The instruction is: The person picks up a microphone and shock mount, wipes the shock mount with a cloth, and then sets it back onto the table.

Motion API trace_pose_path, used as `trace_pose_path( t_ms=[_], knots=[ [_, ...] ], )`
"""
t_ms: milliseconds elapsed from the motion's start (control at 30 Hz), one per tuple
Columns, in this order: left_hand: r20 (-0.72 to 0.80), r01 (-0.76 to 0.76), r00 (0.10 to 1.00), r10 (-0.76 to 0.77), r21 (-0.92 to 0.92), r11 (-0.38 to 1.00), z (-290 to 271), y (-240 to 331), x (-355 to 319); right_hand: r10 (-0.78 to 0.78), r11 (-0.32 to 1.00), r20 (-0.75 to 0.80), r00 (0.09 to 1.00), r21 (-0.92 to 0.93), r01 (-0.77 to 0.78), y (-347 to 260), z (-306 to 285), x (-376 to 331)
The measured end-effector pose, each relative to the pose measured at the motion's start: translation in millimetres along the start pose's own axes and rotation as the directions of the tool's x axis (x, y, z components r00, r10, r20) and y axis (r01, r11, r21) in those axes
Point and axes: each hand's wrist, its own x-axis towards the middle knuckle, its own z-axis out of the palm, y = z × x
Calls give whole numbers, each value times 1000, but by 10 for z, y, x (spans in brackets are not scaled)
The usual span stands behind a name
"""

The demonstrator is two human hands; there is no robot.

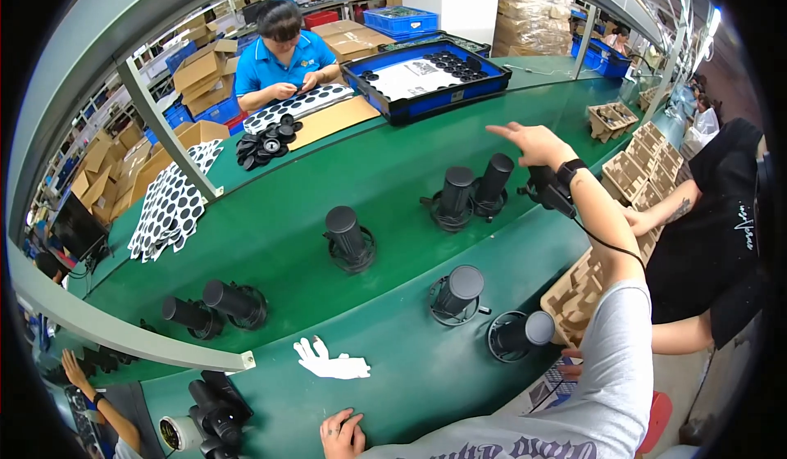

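Observation:
My right arm, in a grey sleeve, stretches over the green conveyor belt (393, 172). At its end my right hand (534, 144) is open and holds nothing, its fingers stretched to the left. A black wristband and a small black device with a cable sit at that wrist. Nearest to it stand two black cylindrical devices (456, 192) with ring-shaped bases. My left hand (342, 436) rests on the near green tabletop, fingers loosely bent and apart, holding nothing. A white glove (331, 361) lies just beyond it. Two similar cylinders (464, 287) stand to its right.
More black cylinders (349, 238) stand along the belt. Cardboard trays (580, 291) line the right side, beside a person in black (713, 238). Across the belt, a person in blue (287, 61) handles dotted sheets near a blue crate (426, 78). A metal frame post (168, 131) rises at left.

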Motion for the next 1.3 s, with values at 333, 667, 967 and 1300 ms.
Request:
trace_pose_path(
  t_ms=[333, 667, 967, 1300],
  knots=[
    [-51, -74, 996, 68, -124, 989, 4, -107, 144, 14, 977, 32, 999, 211, -20, -220, -60, -322],
    [-160, -254, 965, 206, -394, 884, -952, 404, 979, 43, 293, -376, 926, 891, 348, -916, -1324, -1578],
    [-289, -509, 859, 423, -395, 764, -1466, 1640, 1365, -46, -197, -356, 933, 919, 341, -1937, -810, -1742],
    [-442, -559, 759, 479, -64, 827, -1401, 1658, 1170, -184, -431, -200, 962, 897, 104, -2168, -646, -1585]
  ],
)
